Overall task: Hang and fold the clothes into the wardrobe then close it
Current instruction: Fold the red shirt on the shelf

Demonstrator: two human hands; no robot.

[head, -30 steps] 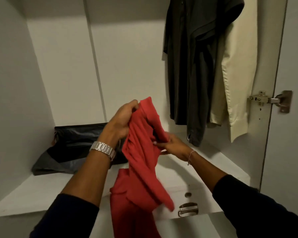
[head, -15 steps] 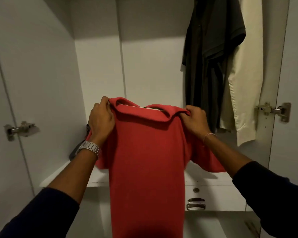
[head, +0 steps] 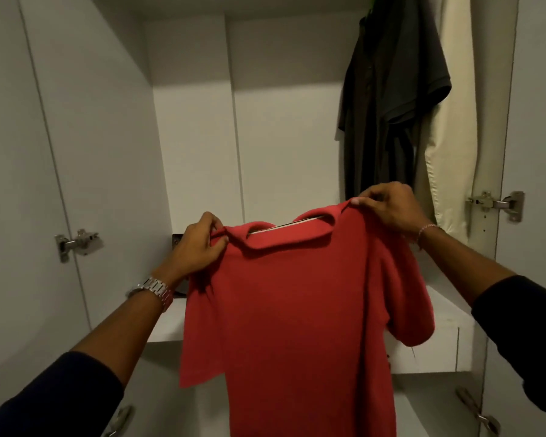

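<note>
Here, one red polo shirt [head: 297, 310] hangs in the air in front of the open wardrobe [head: 196, 127], held up by its shoulders at the collar. Its long axis runs vertically, collar at the top and hem downward; the shoulder line tilts, the right side higher than the left. The lower edge of the shirt is cut off by the bottom of the frame.

Two hands hold it. The left hand [head: 199, 244] pinches the left end of the collar with curled fingers; a metal watch [head: 153, 288] sits on that wrist. The right hand [head: 388, 206] pinches the right shoulder seam, thumb on top; a thin bracelet [head: 427, 230] circles that wrist.

Behind the shirt, one white shelf [head: 167, 326] crosses the wardrobe and is largely hidden by the fabric. A dark object [head: 177, 239] on the shelf shows only as a corner behind the left hand and cannot be identified.

At the upper right hang two garments: one dark shirt [head: 391, 99] and, to its right, one cream garment [head: 451, 137]. Their hangers are out of frame. Two door hinges are fully visible, a left hinge [head: 76, 244] and a right hinge [head: 498, 203].
</note>
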